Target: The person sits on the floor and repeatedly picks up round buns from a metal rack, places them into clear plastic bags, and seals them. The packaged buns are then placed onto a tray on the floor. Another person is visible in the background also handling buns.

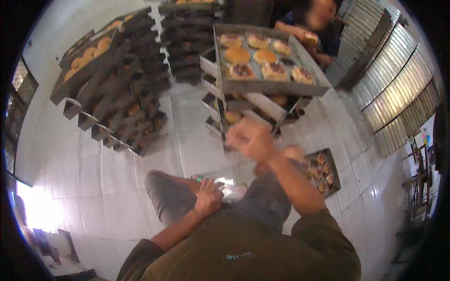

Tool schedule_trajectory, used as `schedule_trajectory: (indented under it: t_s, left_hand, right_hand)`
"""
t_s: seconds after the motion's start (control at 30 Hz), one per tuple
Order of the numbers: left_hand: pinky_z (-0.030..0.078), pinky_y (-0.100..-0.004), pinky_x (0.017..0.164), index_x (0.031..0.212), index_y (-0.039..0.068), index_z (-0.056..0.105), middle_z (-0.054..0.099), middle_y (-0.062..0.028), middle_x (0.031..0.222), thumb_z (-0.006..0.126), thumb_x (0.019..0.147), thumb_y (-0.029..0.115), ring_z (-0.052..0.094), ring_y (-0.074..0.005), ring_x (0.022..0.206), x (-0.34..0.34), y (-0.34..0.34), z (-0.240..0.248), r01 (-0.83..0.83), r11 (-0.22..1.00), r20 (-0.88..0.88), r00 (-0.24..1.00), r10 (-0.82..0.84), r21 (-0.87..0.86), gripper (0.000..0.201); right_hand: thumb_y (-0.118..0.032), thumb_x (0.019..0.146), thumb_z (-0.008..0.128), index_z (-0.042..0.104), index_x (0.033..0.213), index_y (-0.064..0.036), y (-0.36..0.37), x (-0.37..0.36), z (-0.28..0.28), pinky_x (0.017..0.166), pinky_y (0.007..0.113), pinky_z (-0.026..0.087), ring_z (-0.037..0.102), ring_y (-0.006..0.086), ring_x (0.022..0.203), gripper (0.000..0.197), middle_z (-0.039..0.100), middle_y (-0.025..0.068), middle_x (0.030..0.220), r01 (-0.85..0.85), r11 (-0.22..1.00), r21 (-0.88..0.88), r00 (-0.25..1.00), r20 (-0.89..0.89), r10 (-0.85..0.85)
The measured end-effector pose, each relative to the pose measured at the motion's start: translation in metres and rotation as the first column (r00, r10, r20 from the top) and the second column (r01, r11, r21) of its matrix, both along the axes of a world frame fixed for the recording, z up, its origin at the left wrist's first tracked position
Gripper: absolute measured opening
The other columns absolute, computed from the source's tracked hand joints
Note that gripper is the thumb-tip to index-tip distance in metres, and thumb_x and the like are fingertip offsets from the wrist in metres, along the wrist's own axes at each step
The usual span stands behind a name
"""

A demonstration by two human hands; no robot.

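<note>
My left hand [209, 197] is low over my lap with its fingers bent in, beside a shiny clear plastic bag [233, 190] between my legs. What those fingers hold, if anything, is hidden. My right hand [252, 139] is raised in front of the tray stack, smeared by motion, so its grip is unclear. Above it, a metal tray [272, 87] bears several round buns. Some are cut buns with a dark topping [240, 71]; at least two show smooth golden tops [236, 55].
More trays [217, 104] stack crosswise under the top one. Tall stacks of bun trays [126, 98] rise at the left and back. A tray of bread pieces [322, 172] lies on the tiled floor by my right knee. Another person [311, 33] sits at the far right, holding a bun.
</note>
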State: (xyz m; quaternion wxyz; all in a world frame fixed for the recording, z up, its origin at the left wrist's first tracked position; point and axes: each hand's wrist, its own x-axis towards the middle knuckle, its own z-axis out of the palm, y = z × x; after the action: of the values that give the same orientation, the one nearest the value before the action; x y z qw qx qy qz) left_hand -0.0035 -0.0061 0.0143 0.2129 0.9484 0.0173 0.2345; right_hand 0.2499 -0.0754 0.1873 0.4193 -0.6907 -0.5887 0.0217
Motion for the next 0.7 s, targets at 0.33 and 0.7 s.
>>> schedule_trajectory:
  t_s: [0.33, 0.7]
  left_hand:
    - [0.050, -0.0408, 0.084, 0.104, 0.008, 0.068, 0.065, -0.0084, 0.114, 0.069, 0.094, 0.048, 0.061, -0.0288, 0.102, -0.010, -0.015, 0.099, -0.293, 0.604, -0.593, 0.706, -0.387, -0.742, 0.041]
    - [0.050, -0.0488, 0.079, 0.107, 0.003, 0.074, 0.072, -0.0236, 0.101, 0.054, 0.099, 0.039, 0.070, -0.0355, 0.085, 0.013, 0.126, -0.077, -0.493, 0.864, -0.275, 0.849, 0.452, -0.103, 0.041]
  right_hand:
    - [-0.027, 0.086, 0.075, 0.076, 0.086, -0.0041, -0.043, -0.081, -0.089, 0.064, 0.030, 0.048, 0.060, 0.0114, 0.067, 0.023, 0.071, 0.0061, 0.074, 0.028, 0.934, -0.356, 0.792, -0.562, -0.238]
    - [-0.026, 0.085, 0.078, 0.075, 0.106, -0.0052, -0.019, -0.053, -0.071, 0.077, 0.034, 0.056, 0.072, 0.0194, 0.087, 0.030, 0.075, 0.0141, 0.096, -0.331, 0.610, -0.720, 0.926, -0.372, 0.064]
